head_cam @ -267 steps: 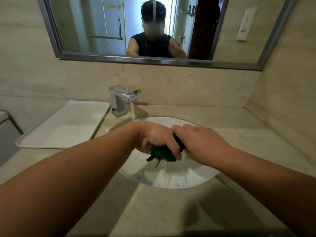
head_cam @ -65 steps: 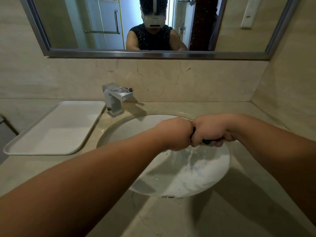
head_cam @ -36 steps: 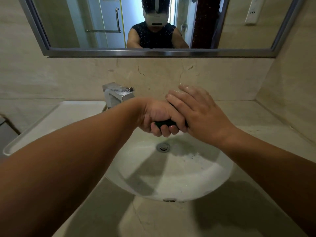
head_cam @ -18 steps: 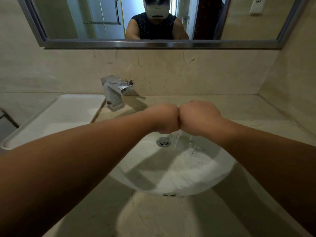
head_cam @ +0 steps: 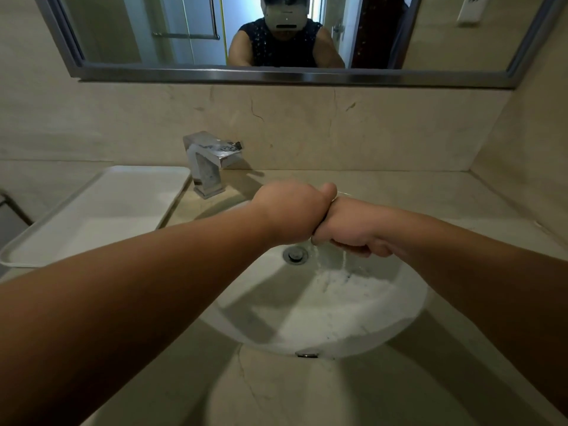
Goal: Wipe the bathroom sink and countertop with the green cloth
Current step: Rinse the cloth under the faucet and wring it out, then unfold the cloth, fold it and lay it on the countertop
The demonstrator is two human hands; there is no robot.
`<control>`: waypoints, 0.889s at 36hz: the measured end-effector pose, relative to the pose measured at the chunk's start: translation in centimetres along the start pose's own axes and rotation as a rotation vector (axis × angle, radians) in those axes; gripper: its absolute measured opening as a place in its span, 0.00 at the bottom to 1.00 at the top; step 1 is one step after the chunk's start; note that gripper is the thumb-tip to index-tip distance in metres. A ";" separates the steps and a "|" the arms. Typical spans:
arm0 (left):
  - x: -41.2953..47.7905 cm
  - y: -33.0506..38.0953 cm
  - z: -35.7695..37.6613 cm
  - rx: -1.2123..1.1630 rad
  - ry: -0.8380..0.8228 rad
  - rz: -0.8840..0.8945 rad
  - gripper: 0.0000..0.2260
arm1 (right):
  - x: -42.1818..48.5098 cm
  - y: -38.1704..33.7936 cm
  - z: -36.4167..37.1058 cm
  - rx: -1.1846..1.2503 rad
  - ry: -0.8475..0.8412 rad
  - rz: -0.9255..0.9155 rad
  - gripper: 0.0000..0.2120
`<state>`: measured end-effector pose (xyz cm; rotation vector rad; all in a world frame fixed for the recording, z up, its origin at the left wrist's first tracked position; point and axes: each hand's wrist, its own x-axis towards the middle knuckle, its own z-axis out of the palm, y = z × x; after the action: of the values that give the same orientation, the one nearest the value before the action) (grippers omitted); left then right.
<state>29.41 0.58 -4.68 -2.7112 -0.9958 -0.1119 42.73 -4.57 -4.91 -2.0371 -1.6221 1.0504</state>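
Note:
My left hand (head_cam: 290, 215) and my right hand (head_cam: 350, 227) are fists pressed knuckle to knuckle over the white round sink (head_cam: 353, 333). Both grip the green cloth (head_cam: 317, 231), which is almost wholly hidden inside the fists; only a dark sliver shows between them. Thin streams of water drip from under my right hand into the basin beside the metal drain (head_cam: 295, 254). Foamy water lies in the bowl. The beige marble countertop (head_cam: 276, 392) surrounds the sink.
A square chrome faucet (head_cam: 209, 161) stands at the back left of the sink, with no water running. A white rectangular tray (head_cam: 101, 210) lies on the counter to the left. A mirror (head_cam: 276, 35) hangs above the backsplash; a wall closes the right side.
Half a second ago my fists met the same way; now my right hand has turned downward in a twist and more water runs from the cloth. A second ago my right hand was open.

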 end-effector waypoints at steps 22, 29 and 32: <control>-2.1 -1.5 -0.5 -0.630 -0.143 -0.195 0.14 | -2.4 2.0 -1.6 0.035 0.222 -0.305 0.11; -4.9 -3.6 -1.3 -1.226 -0.300 -0.263 0.14 | -2.4 2.3 -1.1 0.329 0.271 -0.380 0.06; -5.7 -4.2 -1.5 -1.370 -0.331 -0.276 0.15 | -2.3 1.9 -0.7 0.430 0.283 -0.399 0.06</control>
<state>22.41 -0.27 -3.29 -3.8072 -1.8992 -0.6071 44.33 -7.18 -4.88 -1.4340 -1.4255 0.8319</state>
